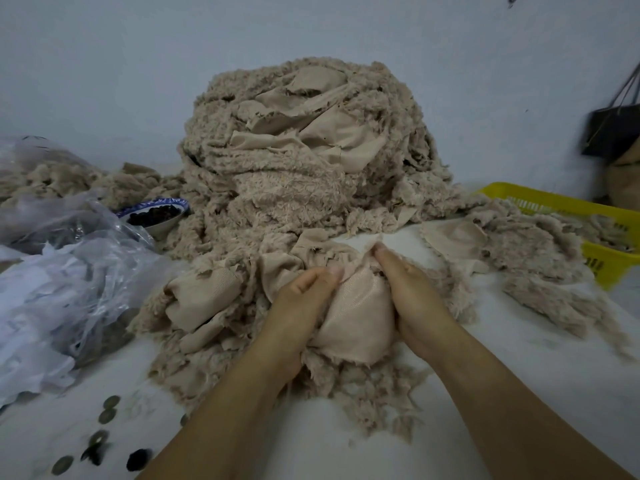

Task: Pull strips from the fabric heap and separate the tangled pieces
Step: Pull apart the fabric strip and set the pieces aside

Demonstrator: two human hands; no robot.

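A tall heap of beige fleece fabric (301,150) rises at the back of the white table, its fuzzy strips tumbling forward. At its foot lies a fabric piece (356,313) with its smooth backing up and a fuzzy fringe below. My left hand (304,299) pinches that piece at its upper edge on the left. My right hand (408,292) pinches the same edge just to the right, fingertips near the left hand's. A separated fleece pile (540,268) lies to the right.
A yellow plastic basket (602,233) with fleece in it stands at the right. Crumpled clear plastic bags (62,271) cover the left side beside a blue-rimmed bowl (156,213) of dark pieces. Several coins (104,417) lie front left. A dark bag (613,129) hangs by the wall.
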